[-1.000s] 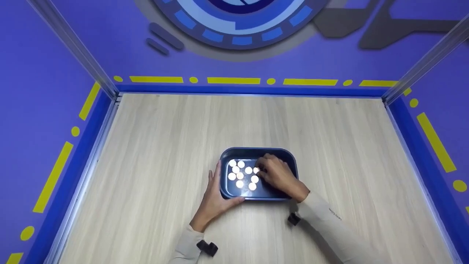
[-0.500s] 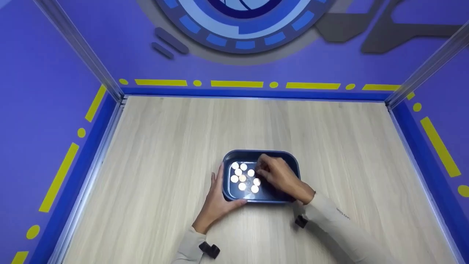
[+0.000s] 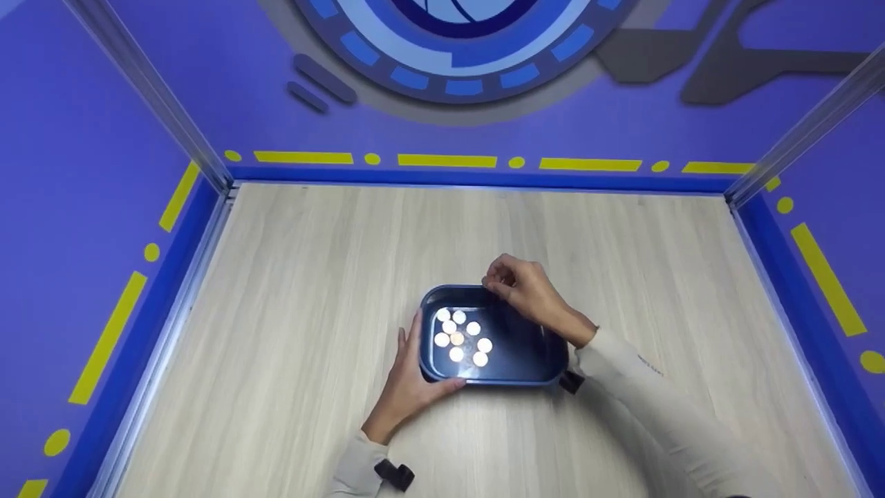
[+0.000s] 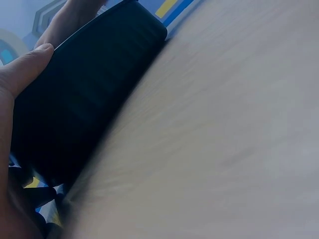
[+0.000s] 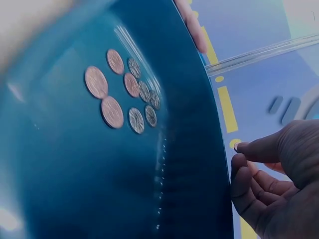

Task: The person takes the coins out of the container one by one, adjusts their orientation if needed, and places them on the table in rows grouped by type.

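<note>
now | right hand [image 3: 531,292] raised to far edge of tray [image 3: 522,356], pinching coin [image 5: 236,147] | left hand [image 3: 408,386] still gripping tray

The right grip [image 3: 529,289] has moved from inside the tray [image 3: 522,360] up to its 12 o'clock rim in the head view, pinching one coin [image 5: 237,147] at the fingertips. The loose coins [image 3: 457,338] on the tray floor have decreased from ten to nine.

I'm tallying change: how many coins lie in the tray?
9: six coins toward the left hand, three coins toward the middle of the tray. The right hand may hide another, pinched.
</note>
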A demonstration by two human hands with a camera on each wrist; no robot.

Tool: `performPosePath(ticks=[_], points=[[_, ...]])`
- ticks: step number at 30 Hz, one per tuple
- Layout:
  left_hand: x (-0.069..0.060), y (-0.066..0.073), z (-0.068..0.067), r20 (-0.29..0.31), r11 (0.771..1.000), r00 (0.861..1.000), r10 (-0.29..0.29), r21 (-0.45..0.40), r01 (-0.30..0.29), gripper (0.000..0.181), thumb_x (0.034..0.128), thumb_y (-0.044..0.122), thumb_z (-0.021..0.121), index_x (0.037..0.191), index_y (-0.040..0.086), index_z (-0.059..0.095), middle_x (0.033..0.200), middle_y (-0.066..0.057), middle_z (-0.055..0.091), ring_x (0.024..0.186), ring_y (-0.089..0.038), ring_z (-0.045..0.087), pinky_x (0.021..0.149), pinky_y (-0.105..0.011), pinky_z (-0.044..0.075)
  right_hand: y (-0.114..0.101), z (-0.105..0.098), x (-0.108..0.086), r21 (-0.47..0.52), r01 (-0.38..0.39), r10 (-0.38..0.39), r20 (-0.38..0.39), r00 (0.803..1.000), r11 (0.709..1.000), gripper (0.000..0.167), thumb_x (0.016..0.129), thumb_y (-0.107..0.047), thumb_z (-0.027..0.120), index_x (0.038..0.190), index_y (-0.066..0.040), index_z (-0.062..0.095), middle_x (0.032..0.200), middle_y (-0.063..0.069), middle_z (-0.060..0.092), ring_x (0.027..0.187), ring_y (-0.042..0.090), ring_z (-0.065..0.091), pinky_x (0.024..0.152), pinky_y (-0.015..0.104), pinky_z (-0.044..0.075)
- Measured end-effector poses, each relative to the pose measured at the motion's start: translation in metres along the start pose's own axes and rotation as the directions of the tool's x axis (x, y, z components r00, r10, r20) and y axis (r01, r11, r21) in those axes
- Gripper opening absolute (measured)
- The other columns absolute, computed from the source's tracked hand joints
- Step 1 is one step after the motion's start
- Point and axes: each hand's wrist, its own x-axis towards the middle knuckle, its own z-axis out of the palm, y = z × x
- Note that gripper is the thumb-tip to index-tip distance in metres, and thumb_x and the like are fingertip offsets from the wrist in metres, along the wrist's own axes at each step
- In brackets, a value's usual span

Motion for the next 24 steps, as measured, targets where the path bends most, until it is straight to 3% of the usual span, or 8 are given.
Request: performPosePath(ticks=[4,13,17,24], points=[[-0.004,-0.001,-0.007,-0.02,1.0,1.0,-0.023,-0.002,0.023,0.141,0.0753,0.054,0.099,0.179,0.017,0.01,0.18,-0.025,0.022,0.162,-0.06,0.009,0.129,-0.073,0.015,0.001,0.006,0.018,0.015,0.013,-0.014,0.02,1.0,1.0,0.007,0.1,-0.006,0.081,0.1,-0.003,0.074,0.087,0.004,0.075,0.075,0.014,0.066,0.07,0.024,0.052],[-0.002,0.001,-0.007,-0.013,1.0,1.0,-0.004,0.007,0.005,0.142,0.0756,0.054,0.098,0.178,0.013,0.009,0.18,-0.025,0.022,0.163,-0.057,0.014,0.13,-0.072,0.014,0.014,0.012,0.04,0.0,-0.042,0.042,0.081,0.996,0.999,0.008,0.1,-0.005,0.081,0.101,0.0,0.074,0.085,0.008,0.074,0.074,0.017,0.065,0.069,0.026,0.05],[-0.002,0.002,-0.005,-0.008,1.0,1.0,-0.007,0.012,0.007,0.143,0.0754,0.054,0.098,0.178,0.012,0.009,0.178,-0.028,0.024,0.162,-0.06,0.016,0.13,-0.072,0.015,0.024,0.013,0.045,-0.032,-0.054,0.058,0.162,0.985,0.998,0.006,0.098,0.0,0.08,0.1,0.003,0.075,0.087,0.012,0.079,0.074,0.018,0.069,0.067,0.024,0.05],[-0.001,0.005,0.002,0.005,0.998,0.998,-0.063,0.0,0.063,0.141,0.0753,0.056,0.098,0.179,0.018,0.011,0.179,-0.027,0.021,0.159,-0.066,0.006,0.12,-0.082,0.025,0.035,0.002,0.053,-0.058,-0.1,0.112,0.266,0.957,0.993,0.005,0.095,0.004,0.08,0.098,0.003,0.076,0.088,0.014,0.081,0.074,0.015,0.071,0.064,0.019,0.05]])
